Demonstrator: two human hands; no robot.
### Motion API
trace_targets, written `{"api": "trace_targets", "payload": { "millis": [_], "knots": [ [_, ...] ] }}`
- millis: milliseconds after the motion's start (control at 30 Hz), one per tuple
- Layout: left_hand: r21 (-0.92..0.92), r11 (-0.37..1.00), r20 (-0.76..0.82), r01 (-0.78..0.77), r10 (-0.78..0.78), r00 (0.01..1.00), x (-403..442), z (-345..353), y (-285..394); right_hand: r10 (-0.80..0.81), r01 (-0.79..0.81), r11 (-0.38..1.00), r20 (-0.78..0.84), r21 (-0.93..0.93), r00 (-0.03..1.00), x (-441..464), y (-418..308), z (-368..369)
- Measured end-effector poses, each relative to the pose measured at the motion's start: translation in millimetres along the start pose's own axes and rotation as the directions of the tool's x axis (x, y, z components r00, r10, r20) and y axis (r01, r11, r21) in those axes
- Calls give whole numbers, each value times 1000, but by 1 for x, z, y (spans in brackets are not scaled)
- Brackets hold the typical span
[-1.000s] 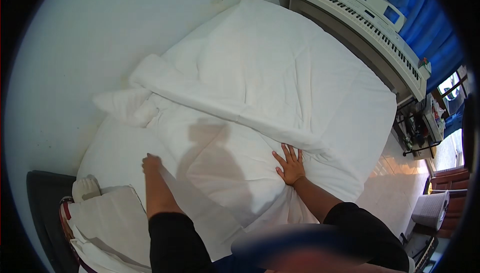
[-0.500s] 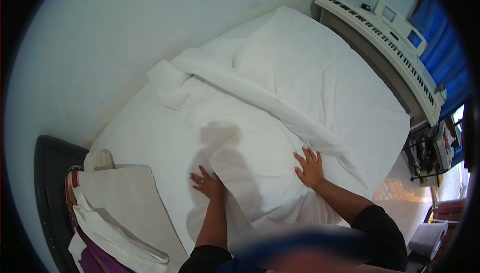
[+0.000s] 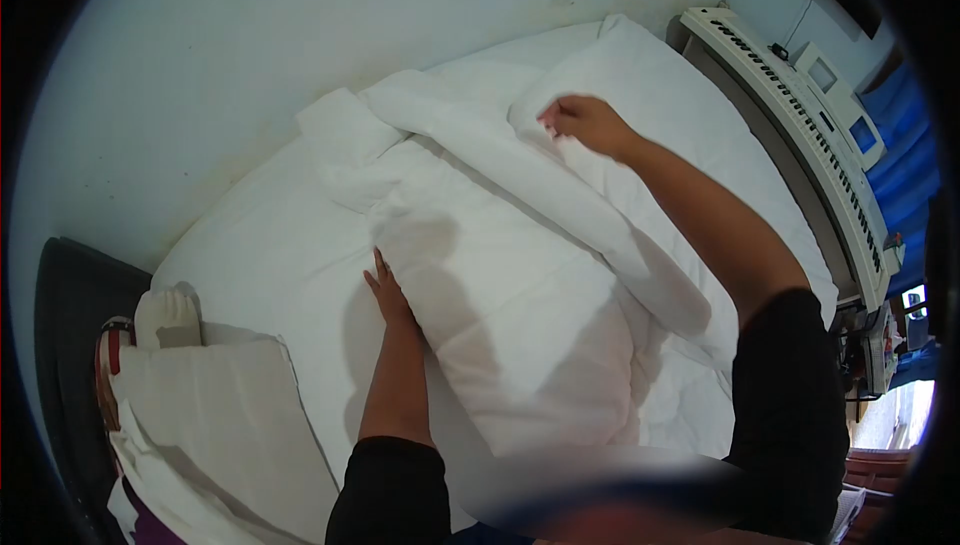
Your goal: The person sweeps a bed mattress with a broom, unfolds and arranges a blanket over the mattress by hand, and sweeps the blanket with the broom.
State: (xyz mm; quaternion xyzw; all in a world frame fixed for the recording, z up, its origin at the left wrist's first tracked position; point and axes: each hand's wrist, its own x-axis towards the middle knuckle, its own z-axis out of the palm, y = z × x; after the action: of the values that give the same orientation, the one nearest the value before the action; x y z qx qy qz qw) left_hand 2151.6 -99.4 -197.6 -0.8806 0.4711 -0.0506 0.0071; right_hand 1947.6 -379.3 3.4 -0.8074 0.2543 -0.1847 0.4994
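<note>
A thick white duvet point(image 3: 480, 315) lies rumpled over the bed, with a long folded-back band point(image 3: 540, 190) running diagonally across it. My left hand point(image 3: 388, 290) rests with fingers apart along the near-left edge of the duvet, against the flat white sheet point(image 3: 300, 290). My right hand point(image 3: 590, 125) is over the far part of the bed, beyond the folded band. Its fingers are curled and bent down at a raised fold of the duvet; the fingertips are partly hidden and slightly blurred.
A dark headboard point(image 3: 75, 375) stands at the left, beside a pale pillow or folded cloth point(image 3: 210, 415) and a white, hand-shaped object point(image 3: 167, 318). A pale wall point(image 3: 250, 65) borders the far side. A white keyboard point(image 3: 800, 135) and blue curtain point(image 3: 900, 135) are on the right.
My right hand has moved from lying flat on the near duvet to the far side, its fingers now curled. My left hand has shifted slightly forward and left. The camera view has turned.
</note>
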Motion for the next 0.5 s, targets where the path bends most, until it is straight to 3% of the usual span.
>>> {"api": "trace_targets", "payload": {
  "millis": [67,133,167,200,233,267,300,333,400,433,500],
  "knots": [
    [67,995,-82,76,-71,994,17,30,-11,27,-43,988,-113,-149,993,63,22,3],
    [174,953,-254,250,-202,946,26,64,-16,-145,78,886,-114,-458,983,121,53,4],
    [177,953,-243,246,-201,949,27,64,-14,-125,47,809,-94,-585,988,146,61,5],
    [-232,944,-329,234,-302,895,24,53,-12,-103,20,718,-78,-695,992,168,71,5],
    [-594,790,-360,153,-431,827,20,38,-11,-96,19,730,-74,-683,993,188,86,6],
    [-853,521,-334,11,-564,755,19,32,-13,-130,-37,680,-170,-732,977,207,101,8],
    [-843,537,-335,29,-566,753,19,33,-16,-169,-94,631,-254,-770,952,222,119,15],
    [-848,525,-375,-64,-512,773,18,36,-19,-161,-84,648,-244,-757,956,226,131,25],
    [-851,466,-447,-240,-406,797,14,43,-22,-128,-387,516,-515,-764,847,230,155,36],
    [-854,471,-434,-222,-410,802,11,40,-21,-115,-381,519,-505,-765,856,227,171,38],
    [-749,620,-449,-233,-216,867,12,18,-15,87,-470,574,-521,-670,849,217,199,38]
  ]
}}
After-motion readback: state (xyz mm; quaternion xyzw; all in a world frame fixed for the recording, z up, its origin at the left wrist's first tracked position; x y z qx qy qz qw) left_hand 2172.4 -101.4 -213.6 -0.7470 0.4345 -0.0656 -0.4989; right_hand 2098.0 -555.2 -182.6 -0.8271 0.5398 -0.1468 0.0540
